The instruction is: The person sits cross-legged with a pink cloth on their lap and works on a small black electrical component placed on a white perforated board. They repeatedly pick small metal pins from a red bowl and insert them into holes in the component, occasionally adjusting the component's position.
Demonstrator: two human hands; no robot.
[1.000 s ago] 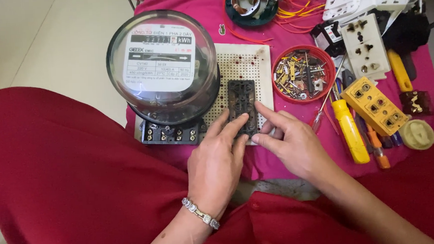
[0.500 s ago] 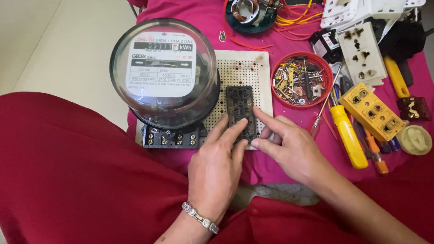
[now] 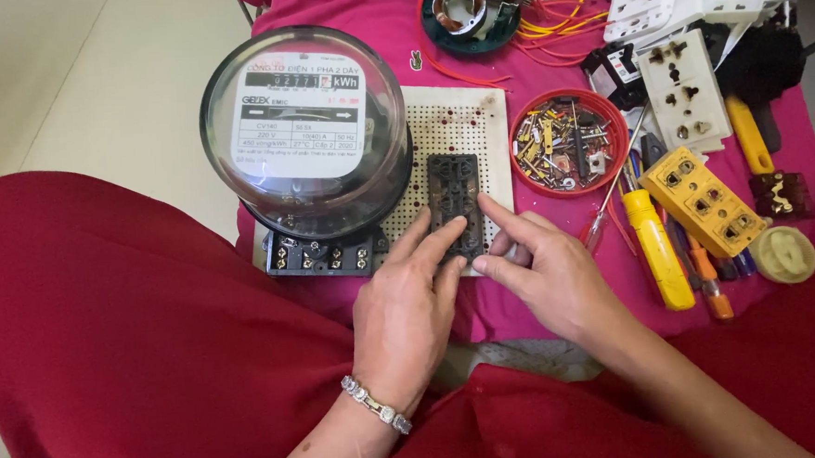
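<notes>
A dark, worn socket strip lies on a white perforated board over a magenta cloth. My left hand rests at the strip's near end, fingers pressing on its lower left. My right hand touches the strip's right side with the index finger stretched along it and the thumb at the near corner. A round glass-domed electricity meter with a black terminal block stands just left of the strip.
A red bowl of screws and small parts sits right of the board. Further right lie a yellow screwdriver, a yellow socket block, white socket plates and a motor part with orange wires. Red fabric covers my lap.
The view has shifted slightly. My hands stay on the socket strip, with the fingers adjusting their hold only a little.
</notes>
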